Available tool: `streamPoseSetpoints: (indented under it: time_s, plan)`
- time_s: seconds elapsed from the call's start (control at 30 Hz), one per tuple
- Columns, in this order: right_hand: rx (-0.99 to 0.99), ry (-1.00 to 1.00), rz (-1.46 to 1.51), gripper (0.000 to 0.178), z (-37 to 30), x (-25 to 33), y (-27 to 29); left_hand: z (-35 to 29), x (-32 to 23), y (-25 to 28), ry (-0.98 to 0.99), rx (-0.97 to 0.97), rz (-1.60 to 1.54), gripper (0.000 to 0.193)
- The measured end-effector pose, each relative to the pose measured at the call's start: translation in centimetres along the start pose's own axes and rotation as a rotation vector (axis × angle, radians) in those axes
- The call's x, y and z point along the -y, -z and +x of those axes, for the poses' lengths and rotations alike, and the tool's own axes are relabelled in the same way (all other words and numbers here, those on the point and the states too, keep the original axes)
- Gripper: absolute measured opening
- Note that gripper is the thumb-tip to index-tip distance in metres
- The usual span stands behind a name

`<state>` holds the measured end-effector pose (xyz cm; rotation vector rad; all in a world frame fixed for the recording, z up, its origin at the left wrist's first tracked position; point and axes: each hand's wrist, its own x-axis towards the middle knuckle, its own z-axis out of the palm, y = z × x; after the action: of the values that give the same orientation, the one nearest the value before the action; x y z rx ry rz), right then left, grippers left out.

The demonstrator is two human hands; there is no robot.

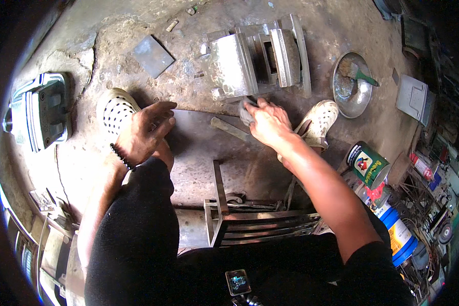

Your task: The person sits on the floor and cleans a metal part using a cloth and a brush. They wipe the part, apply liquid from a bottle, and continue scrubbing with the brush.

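Note:
My right hand (270,121) is closed around a crumpled grey rag (246,112), at the near edge of a bulky silvery metal casting (232,64). Whether the rag touches the casting I cannot tell. The casting lies on the floor, with a rounded shell on its left and a slotted opening (269,57) toward its right. Over my left knee, my left hand (150,125) hangs with its fingers apart and nothing in them, beside my left clog (116,109). A flat light strip (229,129) lies on the floor between the hands.
At right, a metal bowl (363,102) holds a green-handled brush (366,78). Nearer stand a green tin (370,166) and a blue bucket (404,245). A square metal plate (154,56) lies far left; a dark green housing (48,112) stands left. A slatted metal frame (265,224) is close below me.

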<state>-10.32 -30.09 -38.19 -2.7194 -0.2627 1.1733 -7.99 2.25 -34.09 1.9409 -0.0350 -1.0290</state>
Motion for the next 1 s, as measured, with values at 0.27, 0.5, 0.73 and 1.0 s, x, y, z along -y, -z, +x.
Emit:
streamPoseSetpoints:
  time_s: [0.27,0.5,0.73,1.0]
  plan:
    - [-0.356,-0.052,0.097,0.057,-1.4,0.3,-1.3,-0.7,0.5,-0.2,0.045,-0.045,-0.009,0.039]
    - [-0.227,-0.073,-0.156,0.063,1.3,-0.3,-2.6,-0.3,0.2,-0.4,-0.029,-0.036,-0.015,0.039]
    - [-0.078,-0.209,0.123,0.062,-1.7,-0.2,-2.3,-0.4,0.3,-0.1,0.027,-0.017,-0.024,0.038]
    - [-0.38,-0.063,-0.015,0.067,0.7,0.3,-2.8,-0.6,0.6,-0.5,0.032,-0.017,-0.026,0.038]
